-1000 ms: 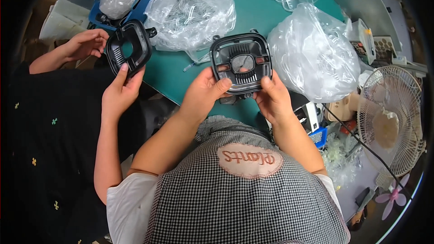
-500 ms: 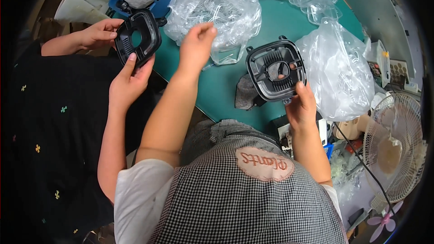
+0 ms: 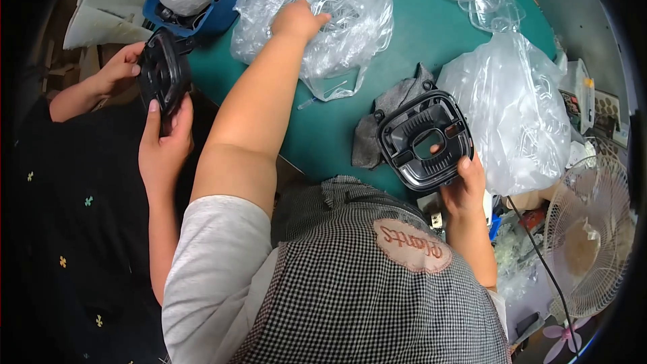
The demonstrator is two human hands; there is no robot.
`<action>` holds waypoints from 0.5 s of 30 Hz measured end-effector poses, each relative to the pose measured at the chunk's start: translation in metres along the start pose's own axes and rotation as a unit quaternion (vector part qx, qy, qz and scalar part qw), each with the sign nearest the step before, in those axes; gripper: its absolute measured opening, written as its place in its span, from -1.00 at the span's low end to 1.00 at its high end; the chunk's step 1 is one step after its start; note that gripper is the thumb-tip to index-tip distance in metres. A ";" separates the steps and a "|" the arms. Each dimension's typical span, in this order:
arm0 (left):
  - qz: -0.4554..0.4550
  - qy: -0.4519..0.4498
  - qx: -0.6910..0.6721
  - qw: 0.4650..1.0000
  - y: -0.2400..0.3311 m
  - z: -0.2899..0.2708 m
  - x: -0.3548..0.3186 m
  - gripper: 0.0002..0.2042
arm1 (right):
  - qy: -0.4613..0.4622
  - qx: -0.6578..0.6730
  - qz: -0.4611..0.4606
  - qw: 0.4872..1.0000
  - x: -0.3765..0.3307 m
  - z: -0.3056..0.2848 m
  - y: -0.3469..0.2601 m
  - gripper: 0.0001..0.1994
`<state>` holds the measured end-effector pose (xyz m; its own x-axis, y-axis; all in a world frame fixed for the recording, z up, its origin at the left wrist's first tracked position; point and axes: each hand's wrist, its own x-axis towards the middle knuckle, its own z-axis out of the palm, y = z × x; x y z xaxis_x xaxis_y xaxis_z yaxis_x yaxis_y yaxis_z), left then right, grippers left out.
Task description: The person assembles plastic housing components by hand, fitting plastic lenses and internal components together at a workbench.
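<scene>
My right hand (image 3: 465, 185) grips a black plastic housing (image 3: 412, 170) by its lower right edge. The part is square with rounded corners, has ribbed inner walls and a hole in its middle, and a fingertip shows through the hole. My left hand (image 3: 296, 20) reaches into an open clear plastic bag (image 3: 371, 34) of thin, clear, bent plastic pieces (image 3: 344, 1). Its thumb points right, while the other fingers are hidden at the bag's mouth. Behind the housing a grey cloth (image 3: 368, 141) lies crumpled on the green table (image 3: 269, 101).
At left, a co-worker's hands (image 3: 165, 131) hold a similar black housing (image 3: 164, 71). A blue bin (image 3: 222, 7) stands at the far left. Clear rings (image 3: 485, 3) line the back right, beside a filled plastic bag (image 3: 509, 114). A fan (image 3: 586, 236) stands at right.
My left hand has moved up and away, into the bag of clear pieces. The housing in my right hand has come slightly nearer and turned, uncovering more grey cloth. The co-worker's housing has tilted and shifted left.
</scene>
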<state>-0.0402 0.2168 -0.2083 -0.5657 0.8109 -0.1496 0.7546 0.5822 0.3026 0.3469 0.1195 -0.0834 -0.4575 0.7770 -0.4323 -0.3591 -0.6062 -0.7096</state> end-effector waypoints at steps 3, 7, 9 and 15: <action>-0.023 -0.044 0.038 0.998 0.006 0.002 0.002 -0.58 | 0.008 0.001 0.005 1.000 0.004 0.004 -0.002 -0.31; -0.053 -0.058 -0.090 0.993 -0.002 0.003 -0.005 -0.64 | -0.005 -0.013 -0.006 1.000 0.008 -0.002 0.000 -0.24; -0.051 -0.005 -0.192 0.980 -0.011 0.004 -0.011 -0.69 | -0.018 0.018 -0.003 1.000 0.010 -0.005 0.001 -0.25; -0.056 0.062 -0.359 0.930 -0.028 -0.017 -0.038 -0.67 | -0.108 0.152 0.000 0.983 0.011 -0.006 0.008 -0.34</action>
<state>-0.0451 0.1684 -0.1946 -0.6950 0.7089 -0.1206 0.2987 0.4371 0.8484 0.3435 0.1245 -0.0968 -0.6074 0.7427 -0.2818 -0.5702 -0.6546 -0.4963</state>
